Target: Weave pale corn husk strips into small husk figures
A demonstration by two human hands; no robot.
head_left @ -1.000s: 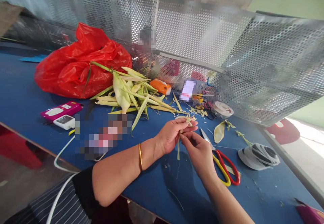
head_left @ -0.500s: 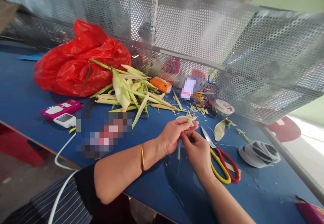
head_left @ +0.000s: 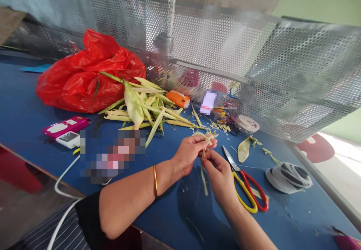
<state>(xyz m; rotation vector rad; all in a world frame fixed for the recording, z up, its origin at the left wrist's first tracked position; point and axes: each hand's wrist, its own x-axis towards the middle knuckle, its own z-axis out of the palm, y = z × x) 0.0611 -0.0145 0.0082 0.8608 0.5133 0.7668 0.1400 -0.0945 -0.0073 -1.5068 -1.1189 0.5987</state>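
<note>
Head camera, single view: worn on the person's head, the camera looked forward and down across the surface from above its near edge. The hands lay close to it, slightly right of and below centre, with both forearms reaching in from below. The perforated metal screen stood farther off, and the green wall filled the top right corner

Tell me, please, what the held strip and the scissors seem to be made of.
Strip: probably corn husk, matte and pale like the heaped leaves. Scissors: blades likely steel, silvery with a sheen; yellow and red handles smooth, probably plastic.
</note>
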